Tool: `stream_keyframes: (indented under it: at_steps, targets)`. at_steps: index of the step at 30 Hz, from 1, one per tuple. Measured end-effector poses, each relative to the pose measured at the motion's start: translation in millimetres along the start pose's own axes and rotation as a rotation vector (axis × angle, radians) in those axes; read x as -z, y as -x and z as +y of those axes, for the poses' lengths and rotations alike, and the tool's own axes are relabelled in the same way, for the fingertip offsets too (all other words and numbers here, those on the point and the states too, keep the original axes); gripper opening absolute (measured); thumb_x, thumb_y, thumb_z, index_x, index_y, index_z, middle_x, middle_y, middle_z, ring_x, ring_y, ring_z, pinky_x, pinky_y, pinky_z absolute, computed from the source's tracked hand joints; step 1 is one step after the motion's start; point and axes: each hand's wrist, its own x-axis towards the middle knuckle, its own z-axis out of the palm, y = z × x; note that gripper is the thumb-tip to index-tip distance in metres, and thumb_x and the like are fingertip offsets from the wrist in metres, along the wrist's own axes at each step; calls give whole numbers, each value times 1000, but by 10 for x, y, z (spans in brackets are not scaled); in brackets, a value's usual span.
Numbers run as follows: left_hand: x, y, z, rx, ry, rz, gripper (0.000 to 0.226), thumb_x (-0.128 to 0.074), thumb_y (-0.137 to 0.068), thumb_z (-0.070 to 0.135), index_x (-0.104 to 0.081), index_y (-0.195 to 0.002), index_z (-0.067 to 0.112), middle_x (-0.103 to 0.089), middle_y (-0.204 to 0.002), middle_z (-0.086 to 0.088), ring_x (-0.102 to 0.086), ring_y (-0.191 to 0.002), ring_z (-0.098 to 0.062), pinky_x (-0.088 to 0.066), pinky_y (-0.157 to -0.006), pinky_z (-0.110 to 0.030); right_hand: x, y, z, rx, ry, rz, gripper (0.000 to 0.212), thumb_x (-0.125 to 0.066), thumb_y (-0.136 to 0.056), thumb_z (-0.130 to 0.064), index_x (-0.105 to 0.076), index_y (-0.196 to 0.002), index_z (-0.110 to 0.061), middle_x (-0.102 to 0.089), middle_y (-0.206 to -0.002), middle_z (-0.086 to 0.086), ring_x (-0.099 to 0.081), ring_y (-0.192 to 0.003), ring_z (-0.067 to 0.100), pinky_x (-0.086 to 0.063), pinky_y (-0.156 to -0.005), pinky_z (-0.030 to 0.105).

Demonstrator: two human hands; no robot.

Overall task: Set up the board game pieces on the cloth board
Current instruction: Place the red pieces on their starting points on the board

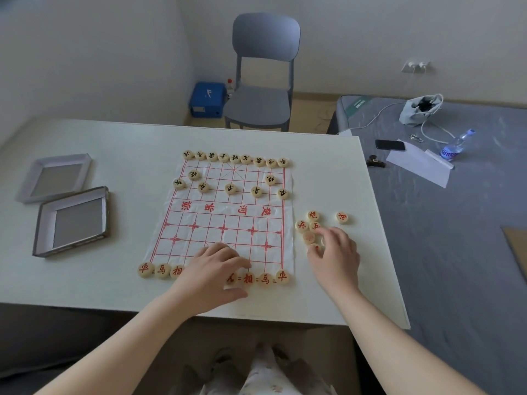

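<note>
A white cloth board (228,220) with red grid lines lies on the table. Black-lettered round pieces (236,158) fill its far side in rows. Red-lettered pieces (265,278) line the near edge, with the middle ones hidden under my left hand (215,269), which lies flat over them with fingers relaxed. Several loose red pieces (312,216) sit just right of the board. My right hand (335,252) reaches into that cluster, its fingertips curled around one piece (315,248) that is mostly hidden.
Two shallow box halves (71,220) lie at the table's left. A grey chair (263,78) and a blue box (206,99) stand beyond the table. On the grey bed at right lie a phone (390,145), papers, a water bottle (456,146) and a bag.
</note>
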Motion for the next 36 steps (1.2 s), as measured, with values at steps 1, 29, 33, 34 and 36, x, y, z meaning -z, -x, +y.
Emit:
stream_keyframes:
  at_steps: [1, 29, 33, 34, 36]
  targets:
    - [-5, -26, 26, -5, 4, 11, 46, -51, -85, 53, -46, -128, 35, -44, -133, 14, -28, -130, -11, -24, -105, -26, 6, 0, 3, -1, -2, 0, 37, -50, -89, -22, -50, -126, -22, -40, -136, -3, -31, -129, 19, -24, -104, 32]
    - [-64, -364, 439, -58, 10, -27, 47, -55, -83, 51, -47, -126, 33, -44, -132, 11, -30, -127, -13, -24, -104, -27, 58, -74, 87, 20, -51, -29, 34, -51, -88, -21, -52, -122, -24, -44, -132, -4, -35, -123, 18, -28, -99, 30]
    - [-82, -386, 473, -56, 27, -5, 37, -54, -86, 47, -52, -119, 32, -45, -129, 10, -31, -126, -14, -24, -103, -27, 60, -81, 98, 19, -56, -28, 35, -51, -88, -21, -52, -122, -23, -45, -133, -4, -35, -124, 18, -29, -100, 31]
    - [-88, -383, 471, -57, 28, -5, 36, -54, -85, 47, -53, -118, 32, -45, -129, 10, -31, -126, -13, -24, -103, -26, 59, -80, 96, 19, -57, -27, 34, -51, -88, -21, -52, -122, -23, -45, -133, -4, -35, -124, 19, -29, -100, 31]
    - [-101, -378, 464, -59, 28, -13, 36, -54, -85, 48, -53, -117, 32, -46, -128, 11, -31, -125, -13, -24, -102, -26, 58, -80, 94, 18, -61, -29, 34, -51, -88, -21, -52, -121, -23, -45, -133, -4, -35, -124, 19, -29, -100, 31]
